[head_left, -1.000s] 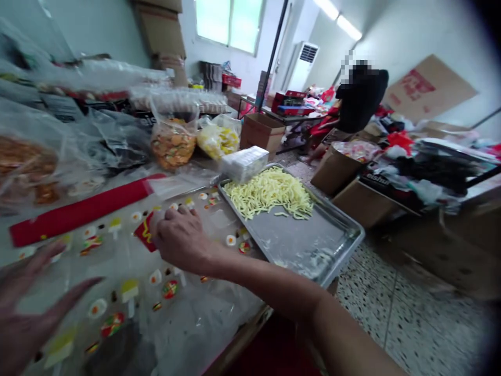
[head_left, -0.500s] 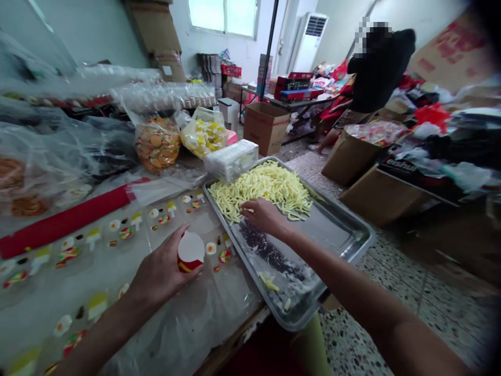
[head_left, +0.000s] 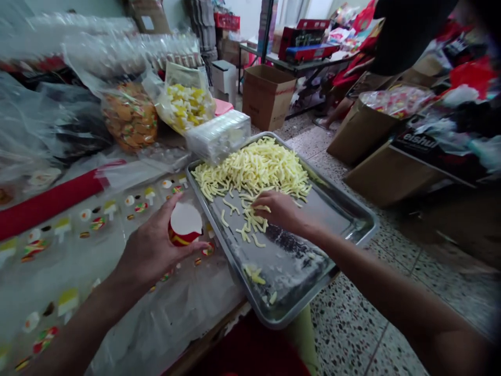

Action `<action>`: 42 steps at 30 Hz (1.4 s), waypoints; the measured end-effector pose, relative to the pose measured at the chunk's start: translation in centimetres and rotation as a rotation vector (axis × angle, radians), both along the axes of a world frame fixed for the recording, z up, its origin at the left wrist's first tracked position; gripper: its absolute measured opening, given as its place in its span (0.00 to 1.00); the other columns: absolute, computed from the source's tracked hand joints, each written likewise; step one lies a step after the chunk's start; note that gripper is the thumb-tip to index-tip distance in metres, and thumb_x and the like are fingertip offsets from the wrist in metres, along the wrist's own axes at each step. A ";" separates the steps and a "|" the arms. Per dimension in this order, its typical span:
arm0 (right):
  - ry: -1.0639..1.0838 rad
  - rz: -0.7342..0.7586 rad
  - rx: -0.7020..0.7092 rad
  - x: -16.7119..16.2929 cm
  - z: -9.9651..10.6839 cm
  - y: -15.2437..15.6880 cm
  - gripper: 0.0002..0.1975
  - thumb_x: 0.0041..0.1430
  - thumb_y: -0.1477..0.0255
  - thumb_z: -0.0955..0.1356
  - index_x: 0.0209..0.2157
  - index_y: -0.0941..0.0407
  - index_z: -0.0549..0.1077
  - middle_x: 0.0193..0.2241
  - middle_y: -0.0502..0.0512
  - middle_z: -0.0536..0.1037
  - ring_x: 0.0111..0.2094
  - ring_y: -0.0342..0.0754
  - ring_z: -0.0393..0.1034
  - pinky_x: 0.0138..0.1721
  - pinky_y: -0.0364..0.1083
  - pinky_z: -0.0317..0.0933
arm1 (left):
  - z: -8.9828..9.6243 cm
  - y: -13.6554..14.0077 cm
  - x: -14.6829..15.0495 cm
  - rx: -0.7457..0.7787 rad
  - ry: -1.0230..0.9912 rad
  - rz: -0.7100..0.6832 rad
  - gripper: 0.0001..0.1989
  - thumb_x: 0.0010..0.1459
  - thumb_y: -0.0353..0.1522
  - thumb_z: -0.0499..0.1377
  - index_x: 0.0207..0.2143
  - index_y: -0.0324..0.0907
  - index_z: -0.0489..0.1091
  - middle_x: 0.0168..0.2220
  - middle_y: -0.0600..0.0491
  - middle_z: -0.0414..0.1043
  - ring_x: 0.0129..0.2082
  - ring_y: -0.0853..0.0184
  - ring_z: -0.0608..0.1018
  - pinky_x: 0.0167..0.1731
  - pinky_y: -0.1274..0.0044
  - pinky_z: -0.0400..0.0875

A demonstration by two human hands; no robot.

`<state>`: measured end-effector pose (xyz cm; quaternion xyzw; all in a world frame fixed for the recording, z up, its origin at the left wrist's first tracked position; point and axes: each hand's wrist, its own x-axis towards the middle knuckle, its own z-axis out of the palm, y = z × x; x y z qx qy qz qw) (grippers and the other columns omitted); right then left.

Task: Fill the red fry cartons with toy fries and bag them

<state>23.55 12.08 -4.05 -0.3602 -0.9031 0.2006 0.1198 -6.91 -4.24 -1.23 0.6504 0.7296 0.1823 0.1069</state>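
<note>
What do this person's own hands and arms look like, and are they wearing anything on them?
Both the left hand and the right hand are bare, without gloves. No sleeve, watch or bracelet shows on the left forearm or right forearm. Fingers are partly hidden, so rings can't be ruled out.

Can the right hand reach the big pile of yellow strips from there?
Likely yes: the right hand is at the near edge of the pile in the tray, with nothing seeming to stand between them.
</note>
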 end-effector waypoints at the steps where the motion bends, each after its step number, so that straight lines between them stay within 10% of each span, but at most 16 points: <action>1: -0.042 0.044 0.008 0.1 -0.2 0.0 0.09 0.63 0.73 0.69 0.41 0.53 0.83 0.40 0.57 0.81 0.42 0.48 0.73 0.44 0.46 0.63 | 0.3 0.5 0.1 0.015 0.009 0.000 0.54 0.46 0.57 0.67 0.70 0.51 0.50 0.61 0.48 0.70 0.55 0.47 0.77 0.53 0.62 0.74; 6: 0.070 -0.022 0.084 2.1 0.0 0.5 0.21 0.62 0.82 0.63 0.45 0.49 0.83 0.55 0.56 0.77 0.55 0.51 0.69 0.56 0.53 0.62 | -0.1 1.0 -1.0 -0.034 -0.007 0.039 0.50 0.47 0.58 0.65 0.68 0.55 0.53 0.60 0.51 0.71 0.52 0.46 0.78 0.50 0.60 0.75; 10: 0.105 -0.088 0.086 2.0 0.6 -1.0 0.16 0.64 0.77 0.65 0.46 0.49 0.82 0.48 0.56 0.81 0.49 0.51 0.73 0.51 0.53 0.66 | -1.3 1.7 -0.4 0.004 -0.022 0.000 0.52 0.47 0.57 0.67 0.68 0.50 0.54 0.62 0.46 0.69 0.56 0.45 0.75 0.53 0.59 0.74; 22: -0.291 0.630 0.004 -2.3 2.2 -0.5 0.19 0.63 0.79 0.66 0.52 0.50 0.77 0.54 0.54 0.77 0.48 0.52 0.69 0.54 0.52 0.60 | -1.8 0.7 -0.8 0.019 -0.061 -0.061 0.55 0.45 0.60 0.66 0.70 0.54 0.50 0.65 0.50 0.65 0.61 0.45 0.71 0.57 0.58 0.71; 35: -0.213 0.148 0.055 0.5 -0.6 -2.5 0.08 0.52 0.79 0.68 0.32 0.55 0.79 0.32 0.52 0.80 0.32 0.44 0.71 0.34 0.43 0.58 | -2.3 0.7 2.0 -0.014 -0.133 -0.158 0.55 0.43 0.57 0.69 0.69 0.48 0.53 0.62 0.46 0.68 0.60 0.49 0.73 0.58 0.62 0.71; 42: -0.104 0.416 -0.068 -2.6 -1.4 -2.5 0.09 0.53 0.79 0.67 0.32 0.54 0.78 0.37 0.52 0.81 0.40 0.46 0.72 0.42 0.45 0.61 | -1.7 -0.1 1.9 -0.051 -0.094 -0.146 0.55 0.42 0.56 0.69 0.68 0.48 0.54 0.64 0.46 0.67 0.60 0.49 0.73 0.57 0.63 0.71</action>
